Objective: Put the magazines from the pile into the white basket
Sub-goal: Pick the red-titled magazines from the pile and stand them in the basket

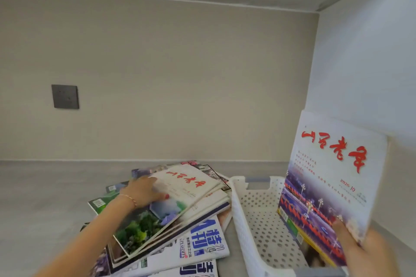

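Right hand [369, 252] low at the right edge, thumb over the front cover and fingers presumably curled behind, gripping a magazine [333, 177] by its lower corner — cover with red calligraphy and a red-lit night scene. The magazine stands nearly upright, long axis vertical, leaning a little to the right, its bottom edge down inside the white basket [238, 209] along the basket's right-hand side. At least one more magazine seems to stand behind it there; hard to tell how many. Basket is perforated plastic, sitting on the grey bench [45, 209] just right of the pile [171, 216], the two almost touching. Left hand [144, 191] reaches across to the pile's top magazine [180, 191], a pale cover with the same red title; fingers spread and resting flat on its upper left part, not yet closed round an edge as far as shows. That top copy lies flat, long axis running diagonally from near-left to far-right, pointing toward the basket. The pile is loosely fanned, several copies deep. Judgement: the right hand's copy is about placed; the next one lies directly under the left hand, which is the nearer of the two, and must travel rightward over the basket's near wall. Dark switch plate [65, 96] on the back wall.
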